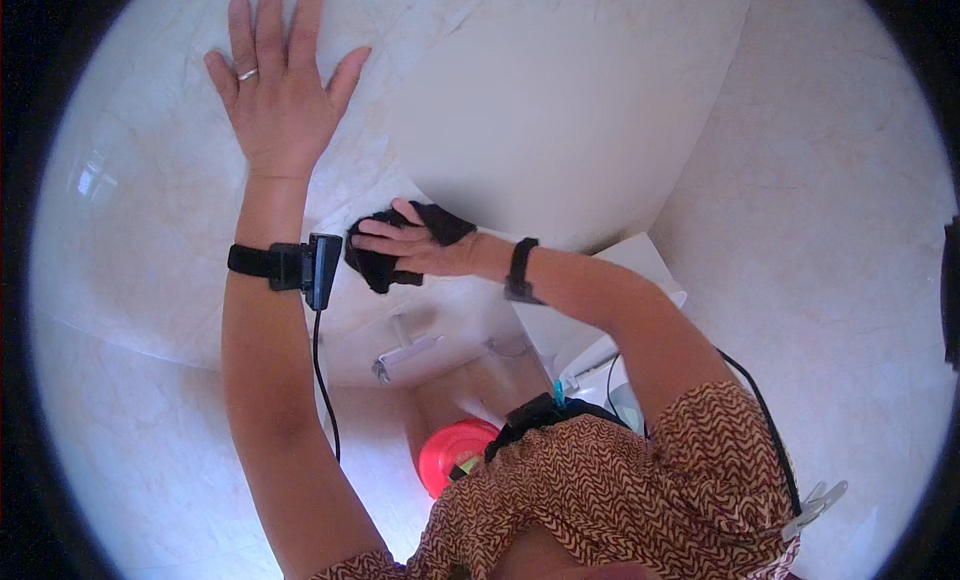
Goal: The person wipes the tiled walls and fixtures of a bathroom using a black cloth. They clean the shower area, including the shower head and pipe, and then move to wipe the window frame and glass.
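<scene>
My left hand (pixel 283 105) lies flat on the pale marbled tile wall (pixel 150 130), fingers spread, with a ring on one finger. Lower and to the right, my right hand (pixel 420 248) presses a crumpled black cloth (pixel 375 265) against the same surface. Part of the cloth shows past the fingertips and part sticks out at either side of the hand. The fingers lie over it, and its underside is hidden.
Below my hands is a metal wall fixture (pixel 402 352), perhaps a tap or shower mount. A red plastic basin or bucket (pixel 450 452) stands low down near my body. A white box-like fixture (pixel 635 265) sits under my right forearm. A cable (pixel 322 380) hangs from my left wrist device.
</scene>
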`<state>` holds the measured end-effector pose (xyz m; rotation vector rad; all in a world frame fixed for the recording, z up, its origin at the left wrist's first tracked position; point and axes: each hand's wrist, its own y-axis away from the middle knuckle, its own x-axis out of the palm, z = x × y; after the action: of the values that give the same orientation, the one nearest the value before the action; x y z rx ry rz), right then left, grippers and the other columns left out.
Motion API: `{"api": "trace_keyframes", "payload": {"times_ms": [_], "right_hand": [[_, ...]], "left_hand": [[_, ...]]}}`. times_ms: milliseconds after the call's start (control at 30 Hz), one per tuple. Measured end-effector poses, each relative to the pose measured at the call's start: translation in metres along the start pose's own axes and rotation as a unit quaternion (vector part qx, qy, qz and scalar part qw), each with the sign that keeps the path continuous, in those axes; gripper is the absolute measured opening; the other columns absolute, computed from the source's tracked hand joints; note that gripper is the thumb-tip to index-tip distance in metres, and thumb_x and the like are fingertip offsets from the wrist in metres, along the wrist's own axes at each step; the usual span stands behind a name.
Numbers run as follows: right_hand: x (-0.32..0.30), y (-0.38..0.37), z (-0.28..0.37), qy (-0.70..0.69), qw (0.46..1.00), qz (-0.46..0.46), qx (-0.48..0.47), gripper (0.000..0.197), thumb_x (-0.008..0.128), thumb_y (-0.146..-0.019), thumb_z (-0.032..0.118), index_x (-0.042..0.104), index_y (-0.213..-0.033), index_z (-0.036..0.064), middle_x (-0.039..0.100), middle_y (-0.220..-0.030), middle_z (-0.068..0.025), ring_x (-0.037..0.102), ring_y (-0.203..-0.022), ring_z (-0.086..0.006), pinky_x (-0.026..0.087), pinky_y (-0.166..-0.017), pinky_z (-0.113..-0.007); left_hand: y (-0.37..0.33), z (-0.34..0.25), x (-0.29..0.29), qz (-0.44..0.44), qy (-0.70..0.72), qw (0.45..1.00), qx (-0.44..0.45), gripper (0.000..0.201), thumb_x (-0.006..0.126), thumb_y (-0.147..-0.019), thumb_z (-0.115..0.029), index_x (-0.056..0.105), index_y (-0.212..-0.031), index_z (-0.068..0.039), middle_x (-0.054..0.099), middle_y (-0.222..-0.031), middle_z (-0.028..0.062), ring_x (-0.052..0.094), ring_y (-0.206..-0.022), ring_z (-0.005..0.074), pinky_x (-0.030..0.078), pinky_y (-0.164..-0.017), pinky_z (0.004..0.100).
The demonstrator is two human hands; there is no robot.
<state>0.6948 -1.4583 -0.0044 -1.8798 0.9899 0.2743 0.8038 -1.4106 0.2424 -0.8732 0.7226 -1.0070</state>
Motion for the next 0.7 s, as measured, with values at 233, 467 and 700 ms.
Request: {"api": "trace_keyframes", "payload": {"times_ms": [233, 467, 700], "right_hand": [[-0.043, 0.136, -0.133, -0.041, 0.972, 0.047, 0.225, 0.065, 0.058, -0.086, 0.044, 0.044, -0.140, 0.0096, 0.035, -0.148, -0.0189, 0.033, -0.135, -0.0409, 0.015, -0.113, -0.060], [-0.093, 0.286, -0.220, 0.123, 0.852, -0.128, 0.492, 0.064, 0.063, -0.084, 0.030, 0.043, -0.134, -0.0051, 0.046, -0.136, -0.0241, 0.042, -0.125, -0.0412, 0.027, -0.110, -0.048], [-0.074, 0.337, -0.246, -0.183, 0.466, -0.442, 0.744, 0.071, 0.057, -0.089, 0.047, 0.039, -0.139, -0.0007, 0.046, -0.139, -0.0158, 0.047, -0.122, -0.0339, 0.036, -0.103, -0.045]], "left_hand": [[0.009, -0.004, 0.011, -0.001, 0.029, 0.999, -0.014, 0.074, 0.062, -0.085, -0.056, 0.035, -0.148, -0.028, 0.030, -0.155, 0.0062, 0.028, -0.142, 0.0314, 0.025, -0.106, 0.0641], [0.018, 0.012, 0.011, -0.043, 0.015, 0.999, 0.015, 0.073, 0.059, -0.085, -0.061, 0.041, -0.145, -0.023, 0.035, -0.151, 0.0069, 0.033, -0.138, 0.0288, 0.026, -0.104, 0.0535], [0.006, 0.003, 0.004, -0.067, -0.010, 0.997, 0.039, 0.067, 0.063, -0.085, -0.057, 0.049, -0.141, -0.023, 0.047, -0.143, 0.0096, 0.042, -0.132, 0.0302, 0.033, -0.101, 0.0535]]}}
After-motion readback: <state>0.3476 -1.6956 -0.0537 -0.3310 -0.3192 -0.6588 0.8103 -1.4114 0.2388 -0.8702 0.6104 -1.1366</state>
